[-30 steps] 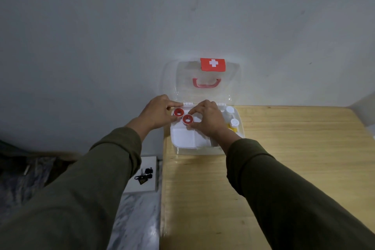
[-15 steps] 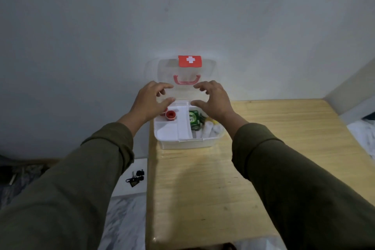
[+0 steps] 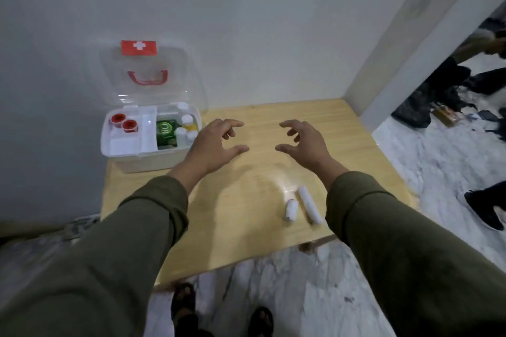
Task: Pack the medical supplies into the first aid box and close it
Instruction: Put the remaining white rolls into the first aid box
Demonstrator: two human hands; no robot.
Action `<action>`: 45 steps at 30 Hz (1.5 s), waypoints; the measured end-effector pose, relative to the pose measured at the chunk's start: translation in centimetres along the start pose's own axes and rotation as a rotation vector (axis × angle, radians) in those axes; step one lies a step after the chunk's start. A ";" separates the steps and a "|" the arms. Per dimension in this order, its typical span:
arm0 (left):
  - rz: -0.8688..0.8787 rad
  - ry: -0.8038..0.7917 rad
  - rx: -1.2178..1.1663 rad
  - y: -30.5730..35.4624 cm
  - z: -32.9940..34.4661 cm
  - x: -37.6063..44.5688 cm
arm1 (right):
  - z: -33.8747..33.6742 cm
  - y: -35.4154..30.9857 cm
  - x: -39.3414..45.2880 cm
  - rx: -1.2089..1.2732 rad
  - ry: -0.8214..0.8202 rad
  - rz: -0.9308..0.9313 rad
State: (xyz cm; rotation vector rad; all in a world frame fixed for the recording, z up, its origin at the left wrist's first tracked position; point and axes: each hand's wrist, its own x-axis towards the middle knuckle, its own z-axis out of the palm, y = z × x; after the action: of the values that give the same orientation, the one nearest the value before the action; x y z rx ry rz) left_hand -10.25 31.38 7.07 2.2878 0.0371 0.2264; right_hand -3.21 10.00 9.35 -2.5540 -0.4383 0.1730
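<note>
Wooden table (image 3: 246, 208); both hands (image 3: 216, 145) hover, fingers (image 3: 232, 124) curled.

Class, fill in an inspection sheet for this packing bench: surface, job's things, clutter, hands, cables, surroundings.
Surface: wooden table, bare between the hands.
Job's things: first aid box open, clear lid up; two red tape rolls in its tray, green packet and white bottles beside; two white bandage rolls unpacked on the table.
Clutter: nothing seen.
Hands: left hand and right hand open, empty, above the table.
Cables: nothing seen.
Surroundings: white wall, marble floor, dark shoes at right.
</note>
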 end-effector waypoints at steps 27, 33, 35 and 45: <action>-0.133 -0.318 0.085 1.7 14.0 -5.7 | 2.7 11.8 -5.9 0.190 -0.320 0.097; -0.142 -0.173 0.085 2.3 8.2 -4.8 | 1.5 7.0 -3.6 0.257 -0.273 0.025; -0.133 -0.125 0.098 2.2 5.6 -4.6 | 1.0 4.5 -2.5 0.275 -0.259 -0.012; -0.199 0.047 0.162 -3.0 -9.1 -5.3 | 3.8 -11.2 2.8 0.342 -0.198 -0.191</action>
State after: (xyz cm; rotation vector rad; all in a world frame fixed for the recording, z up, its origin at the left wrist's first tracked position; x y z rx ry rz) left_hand -16.92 39.59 9.97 2.4191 0.3169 0.1787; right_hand -4.44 21.76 11.99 -2.1556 -0.6629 0.3964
